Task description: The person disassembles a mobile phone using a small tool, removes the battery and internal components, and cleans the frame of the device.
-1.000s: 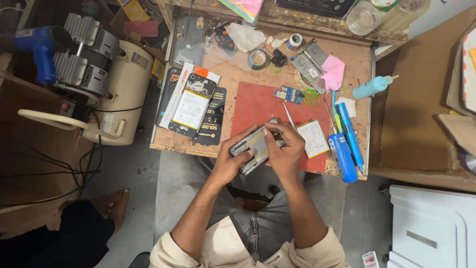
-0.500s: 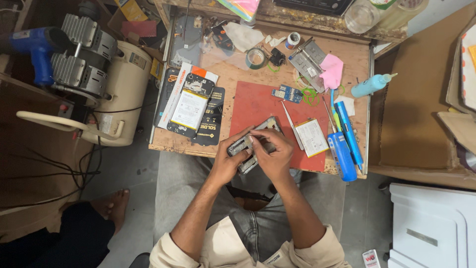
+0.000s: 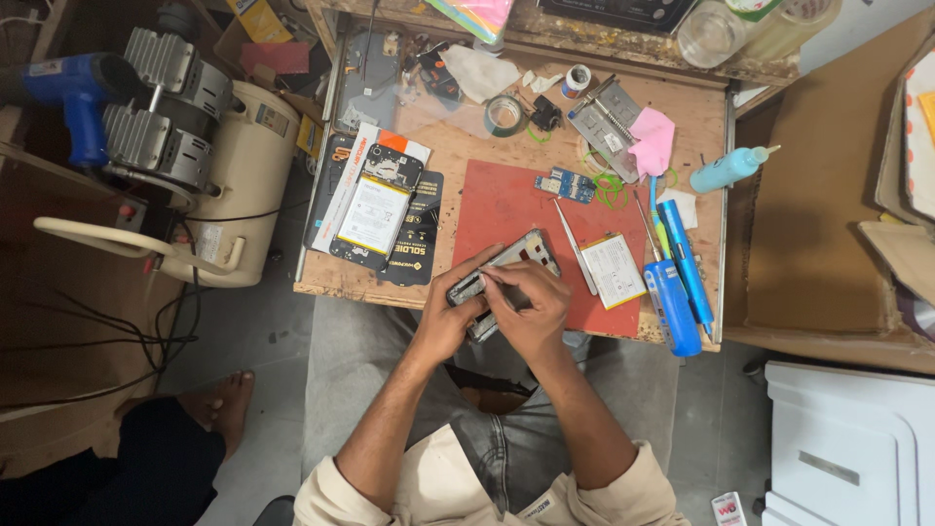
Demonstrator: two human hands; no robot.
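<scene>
- The left hand (image 3: 450,326) is closed around the lower end of a phone frame (image 3: 506,273) and holds it from below, at the front edge of the table (image 3: 701,127).
- The right hand (image 3: 531,312) lies over the middle of the frame, its fingers bent narrow, and the fingertips (image 3: 487,280) press on the upper side. If a small tool is between them, I cannot tell.
- The frame is tilted, one end above the red mat (image 3: 506,200), the other end past the table's front edge, over the person's lap.
- The phone is already in parts, in my judgement: a battery (image 3: 614,271) lies on the mat near the right side, a small blue circuit board (image 3: 565,185) at the mat's far edge, tweezers (image 3: 577,248) between them.
- A second opened phone (image 3: 375,209) rests on flat packages near the left edge.
- Blue screwdrivers (image 3: 677,282) lie by the right edge.
- Putting the parts together is not yet done, it seems.
</scene>
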